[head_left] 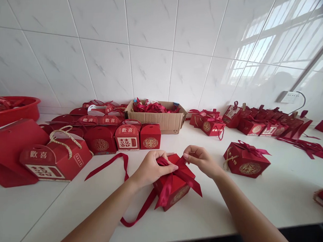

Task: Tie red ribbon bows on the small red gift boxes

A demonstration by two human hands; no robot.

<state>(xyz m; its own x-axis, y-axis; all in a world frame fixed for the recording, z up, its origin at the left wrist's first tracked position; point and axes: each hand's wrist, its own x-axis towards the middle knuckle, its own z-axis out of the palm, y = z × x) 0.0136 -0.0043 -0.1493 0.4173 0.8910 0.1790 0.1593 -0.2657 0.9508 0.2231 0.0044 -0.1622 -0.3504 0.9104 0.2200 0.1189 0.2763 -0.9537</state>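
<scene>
A small red gift box (176,187) with a gold round emblem stands on the white table in front of me. Over its top lies a dark red satin ribbon (167,190), with loose ends hanging down the front and one long tail trailing left across the table. My left hand (155,167) pinches the ribbon above the lid, thumb and fingers pressed together. At the lid's far right edge, my right hand (201,159) grips another part of the ribbon between thumb and fingertip. Part of the lid is hidden under my left hand.
Red boxes with rope handles (55,157) stand at the left, beside a red basin (16,109). Behind is a cardboard carton (156,118) full of ribbons. A bow-tied box (247,160) sits to the right, with rows of boxes (268,120) and loose ribbons (307,146) beyond.
</scene>
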